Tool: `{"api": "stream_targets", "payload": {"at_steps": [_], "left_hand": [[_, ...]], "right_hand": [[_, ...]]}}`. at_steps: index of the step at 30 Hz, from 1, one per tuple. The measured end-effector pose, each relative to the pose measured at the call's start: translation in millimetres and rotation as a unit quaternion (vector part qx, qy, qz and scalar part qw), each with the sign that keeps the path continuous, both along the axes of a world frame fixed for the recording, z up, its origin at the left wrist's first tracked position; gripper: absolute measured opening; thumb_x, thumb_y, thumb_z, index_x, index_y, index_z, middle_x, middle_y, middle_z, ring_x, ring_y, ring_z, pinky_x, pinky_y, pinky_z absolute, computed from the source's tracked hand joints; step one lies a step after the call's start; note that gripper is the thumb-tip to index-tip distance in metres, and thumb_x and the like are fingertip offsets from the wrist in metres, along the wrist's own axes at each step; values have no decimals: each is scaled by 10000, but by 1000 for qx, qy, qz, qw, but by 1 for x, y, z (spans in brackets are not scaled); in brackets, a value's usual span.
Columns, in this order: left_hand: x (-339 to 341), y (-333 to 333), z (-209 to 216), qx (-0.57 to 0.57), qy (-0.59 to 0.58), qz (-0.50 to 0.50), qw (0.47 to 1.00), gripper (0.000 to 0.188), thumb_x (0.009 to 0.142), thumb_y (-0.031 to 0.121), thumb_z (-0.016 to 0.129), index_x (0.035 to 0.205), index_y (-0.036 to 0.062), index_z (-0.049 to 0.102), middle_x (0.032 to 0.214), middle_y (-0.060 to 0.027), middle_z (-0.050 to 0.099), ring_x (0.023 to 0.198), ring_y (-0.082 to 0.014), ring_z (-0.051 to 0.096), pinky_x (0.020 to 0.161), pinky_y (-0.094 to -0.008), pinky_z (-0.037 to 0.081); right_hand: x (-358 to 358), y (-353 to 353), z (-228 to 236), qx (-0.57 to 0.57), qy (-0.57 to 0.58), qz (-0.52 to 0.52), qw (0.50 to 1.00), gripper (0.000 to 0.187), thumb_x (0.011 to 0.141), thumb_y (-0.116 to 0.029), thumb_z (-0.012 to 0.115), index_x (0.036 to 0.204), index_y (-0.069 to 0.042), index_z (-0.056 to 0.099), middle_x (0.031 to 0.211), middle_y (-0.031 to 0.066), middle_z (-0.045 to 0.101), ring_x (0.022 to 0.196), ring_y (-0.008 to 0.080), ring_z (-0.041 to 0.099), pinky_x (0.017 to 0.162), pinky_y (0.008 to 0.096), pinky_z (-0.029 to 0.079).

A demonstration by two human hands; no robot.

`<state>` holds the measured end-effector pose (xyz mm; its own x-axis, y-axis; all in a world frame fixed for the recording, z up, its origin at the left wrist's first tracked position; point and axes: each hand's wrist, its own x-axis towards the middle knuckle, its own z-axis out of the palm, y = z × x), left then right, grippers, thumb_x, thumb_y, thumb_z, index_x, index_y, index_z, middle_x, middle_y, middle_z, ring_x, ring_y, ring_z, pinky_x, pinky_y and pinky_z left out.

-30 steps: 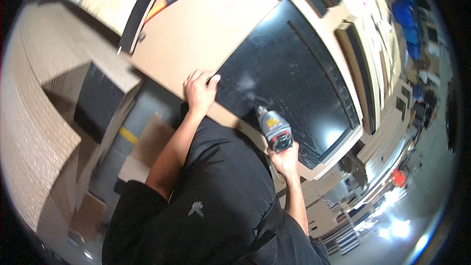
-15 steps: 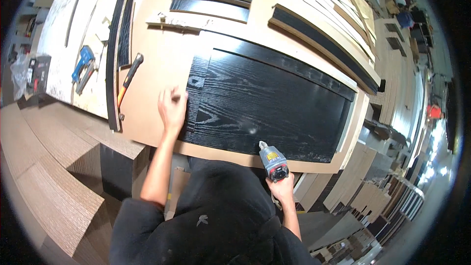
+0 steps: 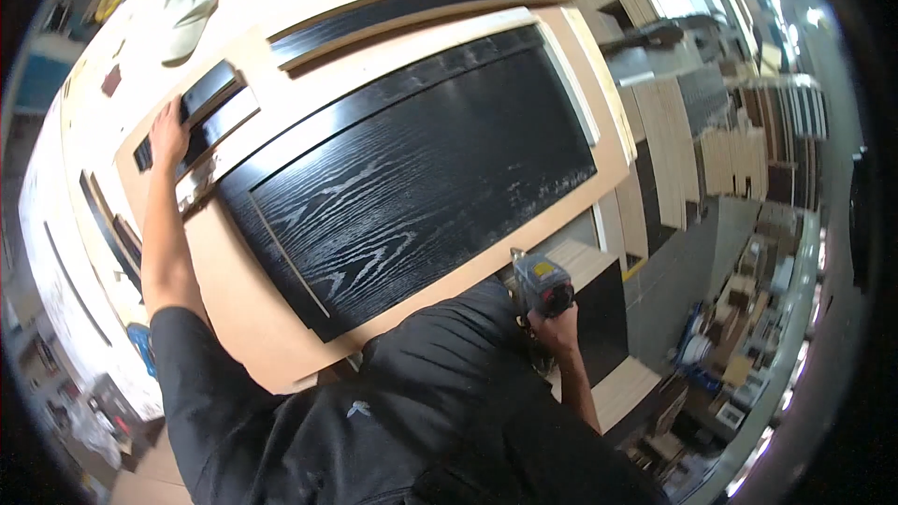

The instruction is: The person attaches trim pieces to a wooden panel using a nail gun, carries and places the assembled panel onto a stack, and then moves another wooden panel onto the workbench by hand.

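Note:
At the far left, my left hand (image 3: 168, 137) is closed over one of two short black wooden strips (image 3: 210, 92); its fingertips are at the far edge, and the thumb side is hard to see. My right hand (image 3: 557, 327) holds a grey and black nail gun (image 3: 543, 282) by its grip, nose pointing away from me, just off the near edge of the table. Between my hands lies a black wood-grain panel (image 3: 393, 196) with a black strip along its far side. A thin light line crosses the panel near its left end.
A brown board (image 3: 229, 290) lies under the panel. Beyond it rests a long black strip (image 3: 421, 9), with a cap (image 3: 190, 14) at the far left. A blue tool (image 3: 140, 346) sits at the table's left. Stacked boards (image 3: 659, 150) stand to the right.
My left hand has gone from beside the panel's left edge to the short black strips. The nail gun has drawn back from over the panel's near edge. My view has turned.

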<state>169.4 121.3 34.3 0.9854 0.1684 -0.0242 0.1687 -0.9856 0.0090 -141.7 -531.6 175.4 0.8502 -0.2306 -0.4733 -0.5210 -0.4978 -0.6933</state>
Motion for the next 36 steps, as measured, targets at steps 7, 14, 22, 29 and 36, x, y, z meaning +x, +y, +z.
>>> {"api": "stream_targets", "payload": {"at_steps": [7, 14, 22, 29, 36], "left_hand": [[-38, -68, 64, 19, -89, -23, 996, 631, 811, 268, 704, 1380, 129, 471, 1195, -182, 571, 1080, -358, 557, 922, -454, 444], [-117, -284, 125, -230, -39, 17, 972, 592, 684, 222, 733, 1207, 0, 564, 1124, -189, 603, 1061, -337, 589, 933, -408, 471], [-134, -521, 21, -305, 16, -1, 952, 625, 667, 284, 754, 1180, -6, 546, 1054, -181, 574, 1034, -347, 551, 890, -431, 463], [-73, -652, 19, -364, 9, 17, 931, 745, 716, 304, 800, 1338, 79, 458, 1238, -215, 488, 1134, -395, 521, 937, -455, 471], [-45, -673, -4, -249, 53, -226, 940, 606, 885, 337, 636, 1420, 142, 427, 1472, -239, 305, 1352, -401, 327, 1097, -562, 279]], "right_hand": [[27, -32, -5, 14, -20, -48, 999, 154, 741, -76, 675, 865, 13, 656, 757, 43, 652, 718, 112, 594, 664, 314, 491], [69, -103, -43, 18, 87, -10, 996, 196, 710, -107, 734, 773, 36, 615, 687, 47, 624, 666, 120, 585, 646, 327, 491], [121, -197, -50, -15, -16, 59, 998, 257, 636, -148, 729, 715, 51, 587, 652, 125, 622, 609, 196, 618, 607, 360, 499], [126, -275, -71, 12, 27, -74, 997, 45, 721, 4, 621, 738, 21, 583, 616, 52, 586, 489, 138, 565, 460, 305, 446], [173, -289, -56, 57, 25, -88, 994, 95, 722, 46, 569, 815, 29, 577, 625, 57, 577, 509, 145, 568, 493, 294, 447]]}}
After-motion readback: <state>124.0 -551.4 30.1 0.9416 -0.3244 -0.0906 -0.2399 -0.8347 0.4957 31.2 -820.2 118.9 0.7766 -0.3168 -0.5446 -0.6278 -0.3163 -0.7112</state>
